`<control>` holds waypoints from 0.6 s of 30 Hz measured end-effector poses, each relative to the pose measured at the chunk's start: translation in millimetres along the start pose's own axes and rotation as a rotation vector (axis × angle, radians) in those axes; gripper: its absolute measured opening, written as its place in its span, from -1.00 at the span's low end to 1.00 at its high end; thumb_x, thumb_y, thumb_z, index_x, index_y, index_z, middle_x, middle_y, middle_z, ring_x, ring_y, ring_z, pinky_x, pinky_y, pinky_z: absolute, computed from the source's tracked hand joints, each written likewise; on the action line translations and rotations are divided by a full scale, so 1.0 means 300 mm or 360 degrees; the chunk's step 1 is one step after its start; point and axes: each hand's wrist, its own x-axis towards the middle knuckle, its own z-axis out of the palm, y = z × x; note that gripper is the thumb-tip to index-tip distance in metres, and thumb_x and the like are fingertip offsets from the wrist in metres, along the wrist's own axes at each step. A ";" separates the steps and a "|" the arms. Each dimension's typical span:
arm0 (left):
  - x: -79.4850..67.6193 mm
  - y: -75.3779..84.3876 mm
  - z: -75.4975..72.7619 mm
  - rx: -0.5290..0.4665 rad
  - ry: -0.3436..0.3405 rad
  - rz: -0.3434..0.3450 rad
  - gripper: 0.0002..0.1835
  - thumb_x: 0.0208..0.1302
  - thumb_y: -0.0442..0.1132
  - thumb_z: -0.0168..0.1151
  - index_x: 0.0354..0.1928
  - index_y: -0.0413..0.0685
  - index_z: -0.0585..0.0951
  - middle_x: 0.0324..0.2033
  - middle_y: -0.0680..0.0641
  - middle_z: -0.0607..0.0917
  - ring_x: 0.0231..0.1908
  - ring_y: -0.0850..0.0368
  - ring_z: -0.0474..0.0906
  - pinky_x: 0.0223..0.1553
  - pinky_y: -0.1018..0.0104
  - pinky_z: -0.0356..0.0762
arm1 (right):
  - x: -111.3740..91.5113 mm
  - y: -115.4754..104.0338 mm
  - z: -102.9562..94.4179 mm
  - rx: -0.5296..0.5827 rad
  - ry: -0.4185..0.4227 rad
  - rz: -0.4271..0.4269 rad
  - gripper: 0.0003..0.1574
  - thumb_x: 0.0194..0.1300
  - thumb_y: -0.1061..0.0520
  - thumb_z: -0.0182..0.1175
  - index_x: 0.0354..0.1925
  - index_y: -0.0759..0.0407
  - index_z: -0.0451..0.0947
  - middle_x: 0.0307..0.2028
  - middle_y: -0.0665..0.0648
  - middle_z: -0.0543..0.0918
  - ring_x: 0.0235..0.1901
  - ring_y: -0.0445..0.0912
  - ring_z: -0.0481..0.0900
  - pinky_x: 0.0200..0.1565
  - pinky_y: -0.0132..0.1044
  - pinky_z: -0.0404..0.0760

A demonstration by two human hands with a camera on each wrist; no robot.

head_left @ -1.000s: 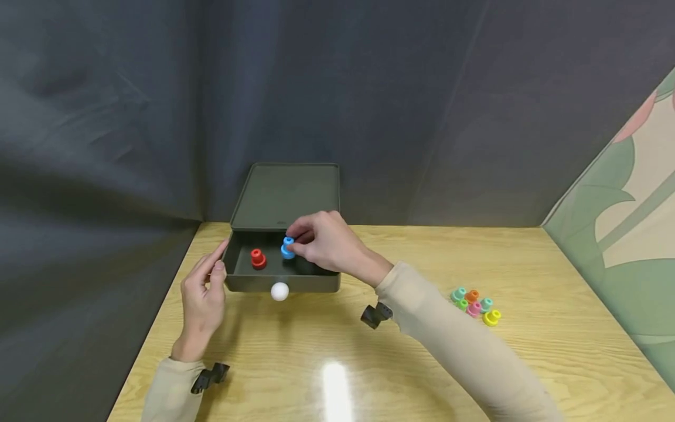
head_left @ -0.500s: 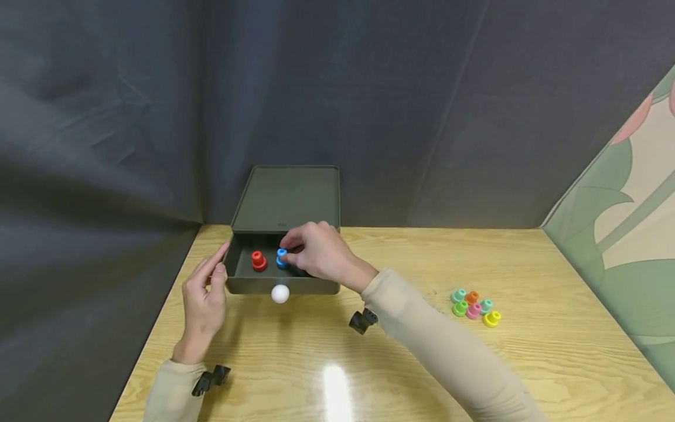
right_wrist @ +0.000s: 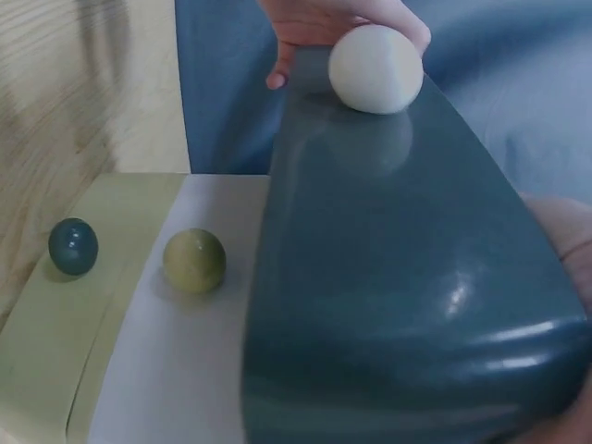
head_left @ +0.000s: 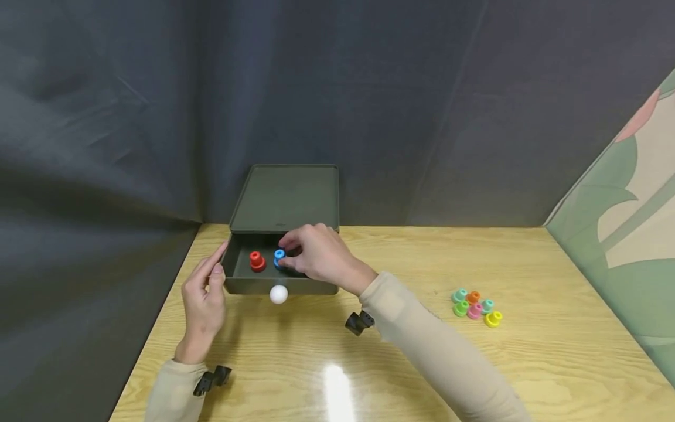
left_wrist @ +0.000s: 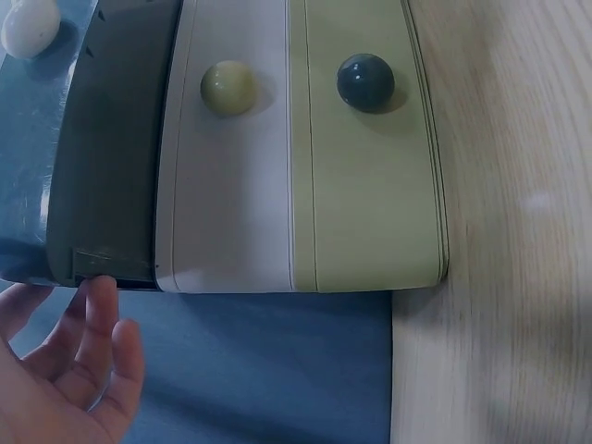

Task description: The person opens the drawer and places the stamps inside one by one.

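A dark green drawer (head_left: 311,286) with a round white knob (head_left: 278,294) stands pulled out towards me. Inside it, a red stepped peg (head_left: 257,262) sits upright on the left. My right hand (head_left: 324,255) reaches in from the right and pinches a blue stepped peg (head_left: 279,256) between thumb and index finger, low over the drawer floor. My left hand (head_left: 204,299) lies along the drawer's left wall, fingers extended; in the left wrist view its fingertips (left_wrist: 100,282) touch the drawer's side. The right wrist view has the drawer front hiding the pegs.
Several coloured pegs (head_left: 474,309) stand in a cluster on the wooden table to the right. Below the pulled-out drawer are a white drawer (left_wrist: 227,185) and a yellow-green drawer (left_wrist: 370,203), both pushed in. A dark curtain (head_left: 395,105) hangs right behind the cabinet (head_left: 287,199).
My right hand has lowered the blue peg into the drawer and shifted it left, closer to the red peg. The left hand has stayed at the drawer's side.
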 end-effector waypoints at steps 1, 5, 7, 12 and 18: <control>0.000 0.002 0.000 -0.0005 0.0008 0.0001 -0.58 0.46 -0.45 0.04 0.23 -0.23 0.73 -0.46 -0.04 0.53 -0.37 0.41 0.35 -0.24 0.53 0.27 | -0.002 0.001 -0.002 0.0029 -0.0006 -0.0016 -0.56 0.35 -0.05 0.50 0.12 0.08 0.79 -0.05 0.00 0.88 -0.05 -0.15 0.83 -0.05 -0.28 0.73; 0.002 0.006 -0.006 -0.0011 0.0022 0.0000 -0.57 0.46 -0.45 0.03 0.24 -0.21 0.73 -0.45 0.05 0.52 -0.37 0.40 0.35 -0.24 0.53 0.27 | -0.023 0.009 -0.023 0.0173 0.0036 -0.0139 -0.50 0.34 -0.03 0.51 0.15 0.16 0.76 -0.02 0.07 0.86 -0.05 -0.15 0.82 -0.03 -0.32 0.75; 0.004 0.005 -0.006 -0.0012 0.0017 -0.0002 -0.58 0.47 -0.45 0.04 0.24 -0.21 0.73 -0.43 0.07 0.53 -0.36 0.39 0.36 -0.22 0.53 0.28 | -0.047 0.018 -0.039 0.0247 0.0126 -0.0194 -0.53 0.33 0.00 0.51 0.12 0.19 0.77 -0.02 0.09 0.86 -0.04 -0.12 0.81 -0.01 -0.31 0.75; -0.002 0.001 0.005 0.0020 -0.0004 0.0011 -0.58 0.47 -0.44 0.03 0.25 -0.25 0.71 -0.45 -0.06 0.54 -0.35 0.42 0.35 -0.22 0.53 0.27 | -0.131 0.063 -0.072 0.0339 0.0435 -0.0281 -0.66 0.34 0.09 0.49 0.02 0.22 0.79 -0.07 0.13 0.86 -0.09 -0.06 0.79 -0.02 -0.20 0.76; -0.005 -0.001 0.008 0.0059 0.0003 0.0051 -0.58 0.45 -0.47 0.02 0.23 -0.33 0.70 -0.48 -0.18 0.52 -0.37 0.46 0.31 -0.27 0.55 0.23 | -0.233 0.133 -0.065 0.0310 0.0591 -0.0165 -0.71 0.35 0.11 0.47 -0.01 0.20 0.80 -0.05 0.11 0.86 -0.05 -0.02 0.78 0.01 -0.07 0.75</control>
